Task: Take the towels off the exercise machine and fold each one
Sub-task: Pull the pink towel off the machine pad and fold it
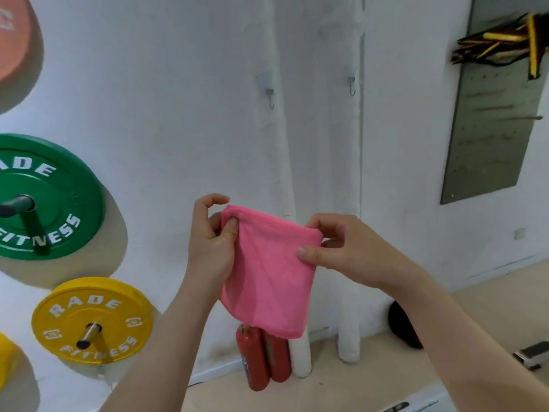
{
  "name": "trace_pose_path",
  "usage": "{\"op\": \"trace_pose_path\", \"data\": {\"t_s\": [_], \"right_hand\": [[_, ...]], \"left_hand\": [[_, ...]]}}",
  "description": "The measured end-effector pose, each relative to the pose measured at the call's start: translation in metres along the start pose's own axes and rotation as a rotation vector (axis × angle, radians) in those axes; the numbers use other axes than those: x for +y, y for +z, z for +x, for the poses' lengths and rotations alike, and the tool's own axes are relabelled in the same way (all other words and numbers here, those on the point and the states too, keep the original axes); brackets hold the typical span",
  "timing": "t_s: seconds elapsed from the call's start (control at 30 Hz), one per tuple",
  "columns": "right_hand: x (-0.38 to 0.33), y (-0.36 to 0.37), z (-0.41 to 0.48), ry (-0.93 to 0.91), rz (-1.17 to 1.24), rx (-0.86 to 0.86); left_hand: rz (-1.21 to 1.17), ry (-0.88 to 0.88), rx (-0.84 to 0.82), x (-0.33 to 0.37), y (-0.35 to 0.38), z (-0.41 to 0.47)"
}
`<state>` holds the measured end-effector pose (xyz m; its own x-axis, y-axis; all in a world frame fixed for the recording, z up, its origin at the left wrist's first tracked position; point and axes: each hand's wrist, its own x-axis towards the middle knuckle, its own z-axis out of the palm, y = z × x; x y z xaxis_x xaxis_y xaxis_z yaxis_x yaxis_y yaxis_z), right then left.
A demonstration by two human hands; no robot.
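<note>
the towel is seen in plain pink. a green weight plate and a yellow weight plate are both lettered in white, and an orange plate is glimpsed above them. the wall is painted white. two cylinders are coloured red, the floor pale beige, the pegboard grey, and the straps are striped black and yellow.

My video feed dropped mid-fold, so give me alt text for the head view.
Two bare hands hold a pink towel up before a white wall: the left hand pinches its top left corner, the right hand its top right corner. A green plate and a yellow plate hang on pegs at left.
</note>
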<state>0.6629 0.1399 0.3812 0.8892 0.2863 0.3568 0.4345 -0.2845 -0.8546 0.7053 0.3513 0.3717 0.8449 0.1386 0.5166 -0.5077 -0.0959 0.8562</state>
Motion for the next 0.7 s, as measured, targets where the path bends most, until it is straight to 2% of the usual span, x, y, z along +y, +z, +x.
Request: {"op": "trace_pose_path", "data": {"t_s": [0.13, 0.23, 0.33, 0.43, 0.6, 0.7], "right_hand": [[0.000, 0.010, 0.097, -0.022, -0.055, 0.060], [0.001, 0.021, 0.176, 0.009, -0.115, 0.033], [0.006, 0.021, 0.240, 0.065, -0.155, 0.005], [0.011, 0.007, 0.287, 0.110, -0.176, -0.036], [0.021, -0.029, 0.348, 0.195, -0.161, -0.145], [0.036, -0.057, 0.383, 0.224, -0.115, -0.208]], "left_hand": [[0.142, -0.117, -0.094, -0.039, -0.006, 0.096], [0.341, -0.019, -0.193, -0.052, -0.014, 0.159], [0.181, 0.096, -0.410, -0.041, -0.014, 0.207], [0.175, 0.126, -0.552, -0.044, -0.011, 0.251], [0.127, -0.027, -0.719, -0.068, 0.003, 0.325], [0.067, -0.071, -0.759, -0.084, 0.028, 0.360]]}}
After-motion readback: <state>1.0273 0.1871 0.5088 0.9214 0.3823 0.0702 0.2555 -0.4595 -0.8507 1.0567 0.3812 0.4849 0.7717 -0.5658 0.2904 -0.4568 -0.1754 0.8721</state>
